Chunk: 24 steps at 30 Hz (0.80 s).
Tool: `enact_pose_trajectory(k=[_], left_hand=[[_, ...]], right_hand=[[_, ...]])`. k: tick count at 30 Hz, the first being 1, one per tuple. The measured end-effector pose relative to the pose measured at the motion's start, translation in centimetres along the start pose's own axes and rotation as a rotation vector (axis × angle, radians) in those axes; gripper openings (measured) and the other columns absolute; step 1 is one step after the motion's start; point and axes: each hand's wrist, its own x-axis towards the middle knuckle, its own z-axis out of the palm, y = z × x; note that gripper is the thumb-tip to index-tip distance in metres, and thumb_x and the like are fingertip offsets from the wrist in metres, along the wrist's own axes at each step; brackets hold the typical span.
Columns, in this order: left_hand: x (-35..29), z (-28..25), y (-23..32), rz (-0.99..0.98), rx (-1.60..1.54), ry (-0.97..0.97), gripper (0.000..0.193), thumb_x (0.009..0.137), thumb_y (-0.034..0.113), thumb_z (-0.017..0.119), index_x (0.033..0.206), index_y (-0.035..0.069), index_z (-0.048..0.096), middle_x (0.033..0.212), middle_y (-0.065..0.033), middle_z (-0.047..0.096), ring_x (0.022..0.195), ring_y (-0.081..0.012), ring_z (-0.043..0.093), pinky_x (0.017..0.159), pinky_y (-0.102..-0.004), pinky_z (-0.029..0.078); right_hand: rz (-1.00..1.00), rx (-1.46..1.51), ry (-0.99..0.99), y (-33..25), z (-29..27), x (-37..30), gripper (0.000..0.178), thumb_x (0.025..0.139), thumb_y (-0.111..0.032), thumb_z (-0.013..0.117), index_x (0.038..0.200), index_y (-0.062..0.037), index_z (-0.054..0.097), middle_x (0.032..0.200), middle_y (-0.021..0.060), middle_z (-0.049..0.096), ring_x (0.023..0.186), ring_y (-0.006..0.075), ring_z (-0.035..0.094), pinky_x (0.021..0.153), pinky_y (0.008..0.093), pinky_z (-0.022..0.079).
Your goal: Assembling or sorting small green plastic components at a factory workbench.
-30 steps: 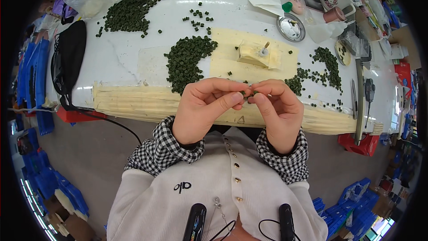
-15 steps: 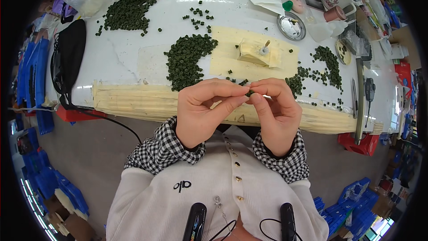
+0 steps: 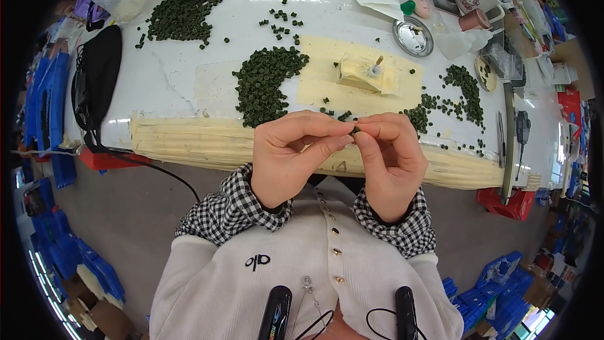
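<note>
Green bead [image 3: 355, 130] pinched between both hands above the table's taped front edge.
Seen from the head camera, the left hand [image 3: 290, 157] and right hand [image 3: 391, 162] met fingertip to fingertip, thumbs and forefingers closed on the small dark-green piece, other fingers curled. Behind them a heap of green beads [image 3: 267, 82] lay on the white table [image 3: 170, 75], beside a beige taped block [image 3: 367, 74].

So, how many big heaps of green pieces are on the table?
3. One heap lies far left, one in the middle just beyond the left hand, one curves on the right. Loose pieces lie between; the hands may hide some.
</note>
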Motion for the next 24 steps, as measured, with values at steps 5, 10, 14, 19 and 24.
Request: enact_pose_trajectory(k=[5, 10, 14, 19, 24], left_hand=[[0.11, 0.10, 0.18, -0.151, -0.132, 0.005, 0.018, 0.082, -0.007, 0.065, 0.100, -0.004, 0.068, 0.095, -0.0108, 0.067, 0.086, -0.0119, 0.064, 0.076, -0.0221, 0.052], [0.20, 0.19, 0.15, -0.129, -0.138, 0.033, 0.017, 0.083, -0.006, 0.065, 0.099, -0.004, 0.067, 0.094, -0.0107, 0.067, 0.086, -0.0115, 0.063, 0.076, -0.0220, 0.052], [0.21, 0.00, 0.16, -0.101, -0.074, 0.013, 0.018, 0.083, -0.005, 0.065, 0.101, -0.004, 0.067, 0.094, -0.0106, 0.067, 0.084, -0.0116, 0.063, 0.075, -0.0223, 0.052], [0.41, -0.05, 0.21, -0.073, -0.063, -0.009, 0.020, 0.084, -0.006, 0.064, 0.104, -0.004, 0.067, 0.095, -0.0105, 0.066, 0.082, -0.0117, 0.062, 0.074, -0.0225, 0.051], [0.46, 0.11, 0.33, -0.051, -0.075, 0.004, 0.020, 0.084, -0.007, 0.063, 0.104, -0.005, 0.066, 0.096, -0.0108, 0.066, 0.085, -0.0122, 0.063, 0.076, -0.0227, 0.052]], right_hand=[[-0.057, -0.030, 0.041, 0.12, 0.15, -0.30, 0.014, 0.082, 0.006, 0.065, 0.096, 0.0034, 0.065, 0.100, 0.0119, 0.059, 0.090, 0.0158, 0.061, 0.076, 0.0253, 0.052], [-0.145, -0.191, 0.031, -0.17, 0.06, -0.37, 0.016, 0.078, 0.004, 0.069, 0.094, 0.0012, 0.068, 0.097, 0.0115, 0.063, 0.088, 0.0192, 0.062, 0.075, 0.0284, 0.051], [-0.186, -0.268, -0.024, -0.26, -0.35, -0.28, 0.018, 0.077, 0.004, 0.071, 0.095, 0.0005, 0.069, 0.097, 0.0108, 0.063, 0.087, 0.0198, 0.062, 0.075, 0.0279, 0.051], [-0.196, -0.259, -0.020, -0.17, -0.46, -0.28, 0.022, 0.076, 0.005, 0.071, 0.098, 0.0005, 0.070, 0.098, 0.0113, 0.063, 0.088, 0.0200, 0.062, 0.075, 0.0270, 0.051], [-0.201, -0.240, -0.024, 0.02, -0.55, -0.38, 0.023, 0.077, 0.005, 0.070, 0.099, 0.0013, 0.069, 0.099, 0.0117, 0.062, 0.088, 0.0194, 0.062, 0.075, 0.0263, 0.051]])
